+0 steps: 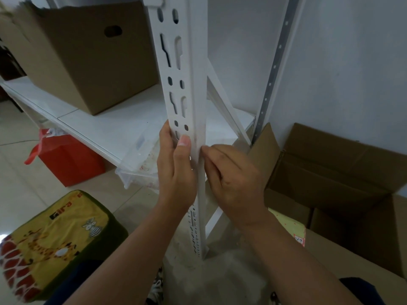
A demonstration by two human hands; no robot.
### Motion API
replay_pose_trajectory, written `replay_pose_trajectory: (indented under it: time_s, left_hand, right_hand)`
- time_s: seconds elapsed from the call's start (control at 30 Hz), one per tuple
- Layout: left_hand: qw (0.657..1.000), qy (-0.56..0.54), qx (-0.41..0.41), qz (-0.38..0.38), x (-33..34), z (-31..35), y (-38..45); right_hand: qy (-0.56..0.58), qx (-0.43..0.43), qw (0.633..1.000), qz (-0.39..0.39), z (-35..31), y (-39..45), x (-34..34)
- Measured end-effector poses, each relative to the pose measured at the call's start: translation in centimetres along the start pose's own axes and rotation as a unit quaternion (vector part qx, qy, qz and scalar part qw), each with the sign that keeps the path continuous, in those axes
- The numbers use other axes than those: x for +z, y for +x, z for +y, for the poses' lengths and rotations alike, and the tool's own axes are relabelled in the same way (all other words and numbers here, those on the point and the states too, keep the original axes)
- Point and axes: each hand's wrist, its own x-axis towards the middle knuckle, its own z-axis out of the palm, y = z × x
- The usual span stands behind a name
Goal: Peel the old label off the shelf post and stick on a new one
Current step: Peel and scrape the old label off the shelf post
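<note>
A white slotted shelf post (186, 69) runs upright through the middle of the view. My left hand (176, 170) wraps around its slotted face, with the thumb pressed flat on the post near its front corner. My right hand (233, 181) is on the post's right side at the same height, fingers bunched and fingertips pinched against the corner edge. No label is clearly visible; the spot under my fingertips is hidden. A yellow sheet (290, 225) with a small written tag lies low on the right, partly behind my right forearm.
A white shelf board (94, 126) carries a brown cardboard box (88, 56). Below it sit a red box (70, 159) and a clear plastic tray (141, 170). Open cardboard boxes (330, 172) stand to the right. A cartoon-print cushion (55, 243) lies at lower left.
</note>
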Motion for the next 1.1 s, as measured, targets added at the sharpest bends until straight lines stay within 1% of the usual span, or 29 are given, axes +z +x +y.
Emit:
replay_pose_trajectory:
  time_s: [0.07,0.17,0.3,0.43,0.53,0.7,0.87,1.0,1.1]
  left_hand:
    - [1.000,0.012,0.007,0.002,0.07,0.03,0.01]
    - [1.000,0.008,0.000,0.003,0.06,0.04,-0.02]
    - [1.000,0.010,0.001,0.008,-0.05,0.06,-0.01]
    - [1.000,0.013,0.003,0.007,-0.04,0.04,0.00]
    - [1.000,0.012,0.008,0.005,0.01,0.02,-0.01]
    - [1.000,0.000,0.006,0.004,0.05,-0.08,0.05]
    - [1.000,-0.008,0.002,0.013,0.15,-0.20,-0.02]
    - [1.000,0.001,0.003,0.013,0.23,-0.17,0.00]
    - [1.000,-0.007,0.000,0.011,0.06,-0.31,0.01]
  right_hand:
    - [-0.007,-0.010,1.000,0.013,0.10,0.34,0.02]
    - [-0.014,0.003,1.000,0.006,0.26,0.21,0.12]
    - [-0.024,-0.019,1.000,0.007,0.23,0.35,0.01]
    - [-0.024,0.006,1.000,-0.009,0.65,0.44,0.16]
    - [-0.011,-0.013,1.000,-0.003,0.37,0.77,-0.13]
    - [-0.001,-0.023,0.999,-0.025,0.39,0.71,-0.43]
    - [0.016,-0.007,0.999,-0.035,0.51,0.40,-0.37]
    - [0.029,-0.004,0.999,-0.020,0.56,0.99,-0.53]
    - [0.025,-0.001,0.999,-0.036,0.62,0.65,-0.47]
